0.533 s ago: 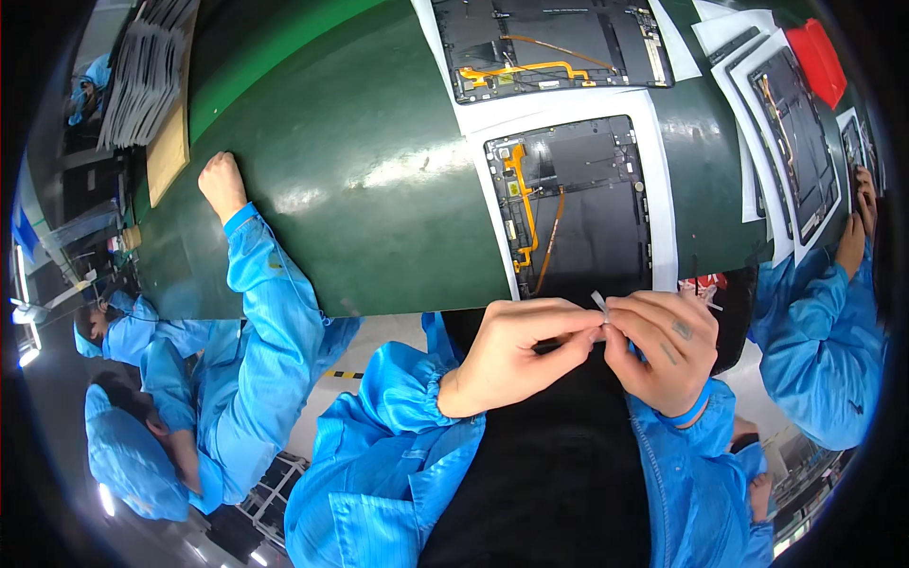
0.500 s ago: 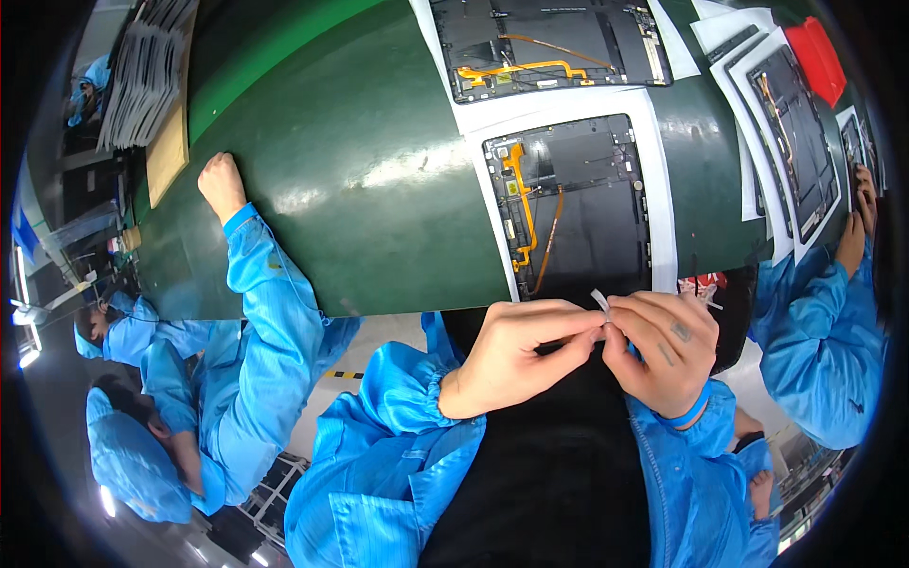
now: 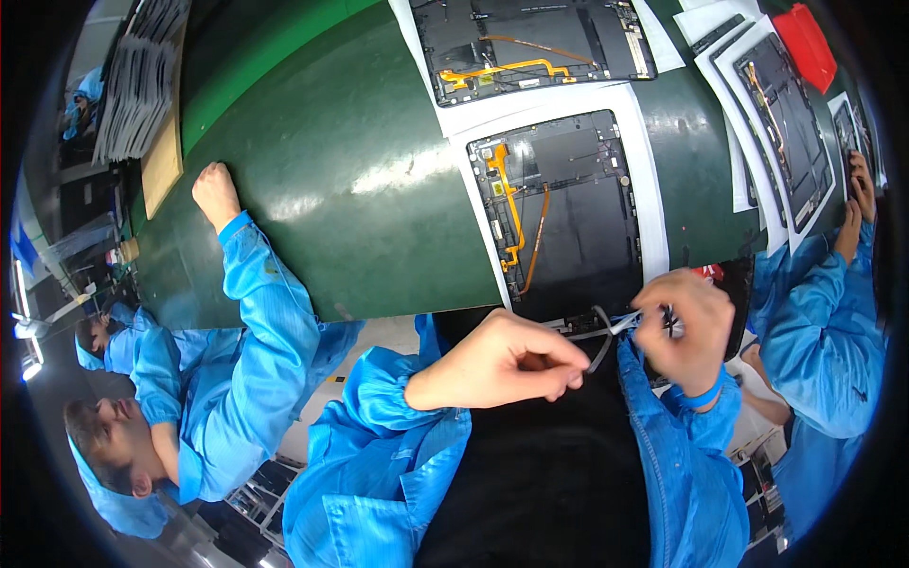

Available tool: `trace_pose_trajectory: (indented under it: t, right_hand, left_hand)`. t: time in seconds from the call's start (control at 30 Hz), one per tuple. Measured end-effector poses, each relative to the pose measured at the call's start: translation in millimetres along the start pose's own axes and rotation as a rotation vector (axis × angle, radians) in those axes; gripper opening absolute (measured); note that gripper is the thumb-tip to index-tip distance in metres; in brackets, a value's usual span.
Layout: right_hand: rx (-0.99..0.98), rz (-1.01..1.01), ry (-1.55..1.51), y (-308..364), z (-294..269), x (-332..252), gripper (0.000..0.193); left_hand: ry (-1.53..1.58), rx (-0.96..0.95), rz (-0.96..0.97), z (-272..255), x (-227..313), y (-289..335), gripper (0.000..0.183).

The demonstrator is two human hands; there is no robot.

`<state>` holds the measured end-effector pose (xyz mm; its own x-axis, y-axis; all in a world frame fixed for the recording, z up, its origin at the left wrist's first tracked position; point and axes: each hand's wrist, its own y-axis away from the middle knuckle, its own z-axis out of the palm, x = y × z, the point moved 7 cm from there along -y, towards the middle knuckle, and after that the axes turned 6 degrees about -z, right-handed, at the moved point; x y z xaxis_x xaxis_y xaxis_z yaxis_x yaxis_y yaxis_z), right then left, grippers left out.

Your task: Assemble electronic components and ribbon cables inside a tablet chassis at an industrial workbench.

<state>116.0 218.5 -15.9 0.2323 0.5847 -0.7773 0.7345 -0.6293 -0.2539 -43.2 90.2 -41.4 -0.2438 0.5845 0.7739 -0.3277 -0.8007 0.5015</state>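
Observation:
A thin pale strip (image 3: 600, 352) curves between my two hands above the table's near edge. My left hand (image 3: 507, 364) is closed in a pinch at the strip's lower end. At its white upper end (image 3: 624, 324), the curled fingers of my right hand (image 3: 689, 333) close on it, blurred by motion. Just beyond my hands, an opened black tablet housing (image 3: 578, 227) with orange flat cables lies on white sheets (image 3: 642, 170). Its near edge is partly covered by the strip and my hands.
Another black housing (image 3: 530, 47) lies farther off on the green table (image 3: 379, 189). Stacked housings with sheets (image 3: 791, 133) and a red object (image 3: 805, 47) are at right. A co-worker's fist (image 3: 217, 194) rests at left; another's hands (image 3: 857, 204) work at far right.
My hands have drawn apart, the right one moving right and the left one slightly down and left. More of the strip now shows between them. The view has shifted slightly.

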Motion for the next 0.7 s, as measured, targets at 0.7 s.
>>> trace_pose_trajectory:
  t: [0.7]
  right_hand:
    - [-0.134,-0.333,-0.224,-33,11,-47,0.033]
  left_hand:
    - [0.106,0.037,-0.027,-6,32,-3,0.008]
